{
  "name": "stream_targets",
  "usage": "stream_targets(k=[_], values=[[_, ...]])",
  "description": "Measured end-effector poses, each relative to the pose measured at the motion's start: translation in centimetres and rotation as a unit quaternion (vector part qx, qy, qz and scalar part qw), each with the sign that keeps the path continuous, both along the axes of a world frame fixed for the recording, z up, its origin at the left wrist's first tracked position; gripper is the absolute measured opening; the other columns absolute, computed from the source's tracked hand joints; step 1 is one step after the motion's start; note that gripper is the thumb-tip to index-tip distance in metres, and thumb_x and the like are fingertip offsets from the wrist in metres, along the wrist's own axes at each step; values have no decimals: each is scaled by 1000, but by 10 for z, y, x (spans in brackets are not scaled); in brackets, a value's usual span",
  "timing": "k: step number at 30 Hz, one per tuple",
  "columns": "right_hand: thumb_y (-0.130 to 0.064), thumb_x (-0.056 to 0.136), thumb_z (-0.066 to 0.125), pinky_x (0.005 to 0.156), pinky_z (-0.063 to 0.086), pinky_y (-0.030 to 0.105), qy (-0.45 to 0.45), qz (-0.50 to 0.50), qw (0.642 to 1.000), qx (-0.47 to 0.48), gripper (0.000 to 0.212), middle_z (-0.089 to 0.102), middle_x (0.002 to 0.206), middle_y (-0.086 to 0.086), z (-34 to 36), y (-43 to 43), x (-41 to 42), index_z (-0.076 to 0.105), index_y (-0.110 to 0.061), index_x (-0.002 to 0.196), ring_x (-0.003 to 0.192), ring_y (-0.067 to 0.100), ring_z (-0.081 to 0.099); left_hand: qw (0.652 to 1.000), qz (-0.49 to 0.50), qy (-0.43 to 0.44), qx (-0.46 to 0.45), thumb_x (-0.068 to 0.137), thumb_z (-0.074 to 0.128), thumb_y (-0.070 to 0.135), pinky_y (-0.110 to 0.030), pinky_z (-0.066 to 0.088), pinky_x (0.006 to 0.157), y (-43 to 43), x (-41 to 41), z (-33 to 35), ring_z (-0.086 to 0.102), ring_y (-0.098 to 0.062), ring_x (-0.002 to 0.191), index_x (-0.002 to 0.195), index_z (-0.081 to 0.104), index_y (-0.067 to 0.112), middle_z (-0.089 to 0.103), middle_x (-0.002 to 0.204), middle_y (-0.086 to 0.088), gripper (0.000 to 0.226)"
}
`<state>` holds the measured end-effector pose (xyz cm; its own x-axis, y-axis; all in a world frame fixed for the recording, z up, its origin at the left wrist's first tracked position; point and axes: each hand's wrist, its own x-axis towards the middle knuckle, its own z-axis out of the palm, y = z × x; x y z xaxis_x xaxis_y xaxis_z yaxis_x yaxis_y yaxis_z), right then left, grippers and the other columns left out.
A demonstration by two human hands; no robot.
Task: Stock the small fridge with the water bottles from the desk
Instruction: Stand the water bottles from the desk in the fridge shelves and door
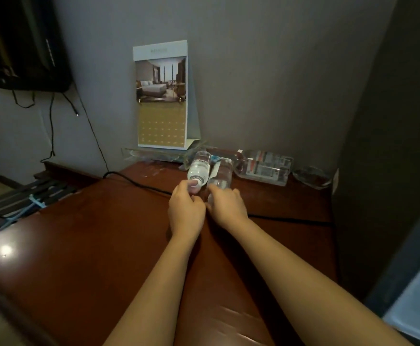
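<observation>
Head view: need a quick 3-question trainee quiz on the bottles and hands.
1. True or false: the big red-labelled bottle stands upright.
2. The left hand grips the left small bottle at its: A cap end, B base, C label.
3. Fill in: a black ___ crosses the desk.
Key: 1 false, it lies on its side; 2 A, while the right hand grips the right small bottle; 3 cable.
</observation>
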<state>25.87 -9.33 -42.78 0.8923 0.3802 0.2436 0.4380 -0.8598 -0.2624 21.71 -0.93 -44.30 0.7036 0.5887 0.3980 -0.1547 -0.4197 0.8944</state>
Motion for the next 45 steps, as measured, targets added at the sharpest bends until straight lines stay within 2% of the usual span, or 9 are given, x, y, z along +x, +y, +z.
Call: stream_targets(k=[7, 14, 19, 26, 29, 32, 36, 39, 45], values=[[-2, 80, 53, 71, 37, 33, -119, -70, 976, 169, 22, 58, 100, 17, 49, -40, -5, 56, -18, 95, 98, 37, 53, 996, -57, 17, 62, 79, 51, -6, -24, 42, 75, -7, 0, 0, 57, -10, 77, 110, 60, 15, 55, 106, 0, 39], [-7, 81, 54, 67, 26, 28, -86, -24, 991, 95, 18, 48, 92, 5, 107, -70, -46, 53, -24, 84, 98, 31, 52, 975, -218, 5, 34, 68, 78, 5, -26, 36, 101, -9, -4, 3, 39, -7, 122, 137, 41, 24, 40, 128, 9, 80], [2, 78, 48, 64, 35, 27, -19, 51, 999, -6, 28, 55, 101, 6, 140, -89, -87, 52, -26, 78, 94, 24, 50, 907, -409, 89, -53, 61, 84, 6, -23, 55, 77, -19, -21, 13, 64, -13, 103, 129, 47, 24, 64, 116, 2, 79], [4, 82, 43, 54, 36, 22, 18, 38, 998, -42, 37, 47, 99, 3, 143, -102, -100, 48, -29, 67, 87, 20, 50, 860, -491, 140, -27, 63, 84, 10, -30, 54, 86, -31, -38, 16, 66, -14, 101, 115, 58, 24, 70, 108, 2, 60], [5, 80, 41, 54, 33, 20, 9, 35, 999, 19, 34, 37, 88, -4, 136, -103, -105, 49, -27, 70, 76, 15, 42, 845, -510, 153, -49, 67, 80, 5, -32, 53, 87, -26, -39, 16, 64, -17, 104, 116, 58, 23, 69, 110, -1, 56], [10, 80, 41, 79, 47, 27, 16, 69, 981, 179, 44, 40, 105, -1, 117, -101, -110, 52, -28, 98, 100, 19, 46, 835, -522, 160, -70, 66, 78, 1, -31, 53, 85, -24, -39, 15, 65, -18, 104, 114, 59, 21, 70, 110, -2, 55], [1, 90, 50, 106, 37, 32, 121, 149, 892, 409, 76, 39, 140, -2, 80, -103, -124, 14, -41, 142, 127, 13, 42, 844, -508, 170, -28, 55, 86, 13, -35, 51, 91, -24, -43, 16, 65, -17, 105, 114, 58, 19, 70, 110, -2, 65], [-5, 88, 59, 104, 40, 30, 180, 113, 873, 438, 79, 43, 136, -5, 46, -110, -130, 11, -30, 145, 125, 10, 44, 860, -486, 157, 4, 55, 86, 15, -30, 52, 88, -29, -51, 19, 65, -11, 103, 112, 60, 27, 70, 109, 5, 64], [-14, 81, 70, 74, 47, 10, 219, 81, 879, 415, 56, 55, 108, -18, 12, -120, -150, 36, -29, 123, 104, 0, 55, 870, -472, 139, 30, 56, 85, 18, -20, 51, 80, -38, -88, 17, 64, -8, 103, 104, 62, 37, 69, 109, 11, 56]])
